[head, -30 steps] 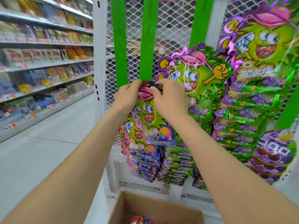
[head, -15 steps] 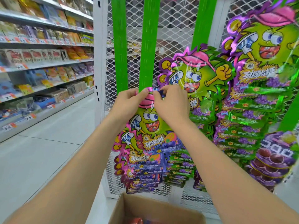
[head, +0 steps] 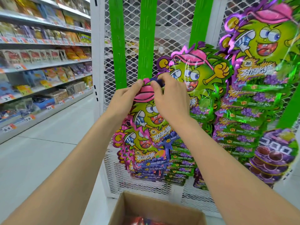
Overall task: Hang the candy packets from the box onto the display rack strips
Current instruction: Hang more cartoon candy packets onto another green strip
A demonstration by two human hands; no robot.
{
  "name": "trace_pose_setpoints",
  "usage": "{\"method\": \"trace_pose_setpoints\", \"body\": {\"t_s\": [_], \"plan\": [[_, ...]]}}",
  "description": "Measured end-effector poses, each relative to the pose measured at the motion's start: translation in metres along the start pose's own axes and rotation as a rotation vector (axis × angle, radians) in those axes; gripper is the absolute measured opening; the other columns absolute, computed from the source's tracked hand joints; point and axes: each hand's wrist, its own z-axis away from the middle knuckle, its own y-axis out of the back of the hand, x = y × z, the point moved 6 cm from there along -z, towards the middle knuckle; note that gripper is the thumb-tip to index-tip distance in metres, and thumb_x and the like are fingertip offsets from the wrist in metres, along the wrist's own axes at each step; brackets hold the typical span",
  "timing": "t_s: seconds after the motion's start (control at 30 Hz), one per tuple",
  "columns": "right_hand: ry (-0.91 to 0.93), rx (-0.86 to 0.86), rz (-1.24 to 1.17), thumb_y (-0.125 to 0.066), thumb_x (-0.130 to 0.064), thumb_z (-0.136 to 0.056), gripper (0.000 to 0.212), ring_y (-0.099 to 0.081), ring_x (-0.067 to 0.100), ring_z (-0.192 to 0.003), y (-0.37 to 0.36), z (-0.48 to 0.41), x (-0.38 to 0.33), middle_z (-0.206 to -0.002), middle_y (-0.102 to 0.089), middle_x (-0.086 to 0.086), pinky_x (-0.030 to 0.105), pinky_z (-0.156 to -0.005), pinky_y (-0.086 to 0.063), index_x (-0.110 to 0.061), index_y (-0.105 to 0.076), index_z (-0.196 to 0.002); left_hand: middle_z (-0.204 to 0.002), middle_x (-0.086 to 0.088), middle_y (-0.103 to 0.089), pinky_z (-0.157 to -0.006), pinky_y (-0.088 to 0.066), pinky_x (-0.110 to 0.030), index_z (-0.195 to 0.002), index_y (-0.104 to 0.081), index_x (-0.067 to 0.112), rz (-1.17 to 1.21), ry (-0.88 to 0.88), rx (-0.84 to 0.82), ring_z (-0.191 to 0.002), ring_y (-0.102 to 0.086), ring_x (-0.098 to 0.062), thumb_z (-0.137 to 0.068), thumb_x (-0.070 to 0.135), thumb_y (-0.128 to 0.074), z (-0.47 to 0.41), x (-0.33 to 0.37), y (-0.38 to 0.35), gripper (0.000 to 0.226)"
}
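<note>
A candy packet (head: 148, 117) with a green cartoon face and pink cap hangs in front of the middle green display strip (head: 148, 38). My left hand (head: 125, 99) pinches the packet's top left edge. My right hand (head: 170, 98) pinches its top right, pressing the top against the strip's lower end. Below it several similar packets (head: 146, 156) overlap down the same strip. The cardboard box (head: 134, 207) sits open at the bottom, with red packets (head: 142, 220) just showing inside.
More green strips (head: 116, 38) hang on the white mesh rack (head: 170, 21). Larger packets (head: 199, 82) and grape packets (head: 253, 111) fill the strips to the right. Stocked store shelves (head: 40, 65) line the aisle on the left, above a pale tiled floor (head: 48, 143).
Both hands stay pinched on the packet's top at the strip. The view has shifted slightly, and the packet hangs a little lower and fuller in view than a second ago.
</note>
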Motion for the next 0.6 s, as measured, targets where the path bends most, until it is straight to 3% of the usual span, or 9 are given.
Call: {"method": "trace_pose_setpoints", "body": {"t_s": [0.13, 0.27, 0.43, 0.6], "plan": [[-0.032, -0.062, -0.037, -0.059, -0.043, -0.101, 0.023, -0.066, 0.023, -0.089, -0.015, -0.002, 0.004, -0.094, -0.073, -0.003, 0.037, -0.072, -0.051, -0.023, -0.069, -0.103, -0.105, -0.010, -0.082, -0.109, -0.054, -0.052, -0.097, -0.086, 0.022, 0.204, 0.112, -0.012, -0.103, -0.078, -0.028, -0.101, 0.049, -0.064, -0.005, -0.012, -0.002, 0.035], [-0.069, -0.128, -0.067, -0.062, -0.038, -0.101, 0.022, -0.051, 0.018, -0.087, -0.017, 0.004, 0.009, -0.097, -0.071, -0.003, 0.032, -0.072, -0.028, -0.019, -0.072, -0.106, -0.102, -0.016, -0.080, -0.110, -0.051, -0.059, -0.091, -0.082, 0.018, 0.241, 0.158, 0.037, -0.097, -0.076, -0.034, -0.099, 0.036, -0.067, -0.007, -0.024, 0.000, 0.025], [-0.077, -0.139, -0.109, -0.061, -0.036, -0.102, 0.022, -0.058, 0.027, -0.094, -0.019, 0.017, 0.016, -0.092, -0.072, 0.001, 0.035, -0.074, -0.027, -0.017, -0.072, -0.100, -0.106, -0.015, -0.081, -0.110, -0.052, -0.056, -0.097, -0.084, 0.017, 0.154, 0.159, 0.020, -0.106, -0.076, -0.036, -0.087, 0.052, -0.068, -0.005, -0.023, 0.005, 0.040], [-0.069, -0.177, -0.069, -0.058, -0.031, -0.105, 0.022, -0.059, 0.030, -0.102, -0.022, 0.030, 0.021, -0.102, -0.073, 0.004, 0.036, -0.081, -0.029, -0.014, -0.068, -0.113, -0.123, -0.002, -0.077, -0.117, -0.045, -0.050, -0.119, -0.076, 0.019, 0.021, 0.104, -0.018, -0.122, -0.069, -0.024, -0.078, 0.070, -0.073, -0.002, -0.019, 0.008, 0.065]]}}
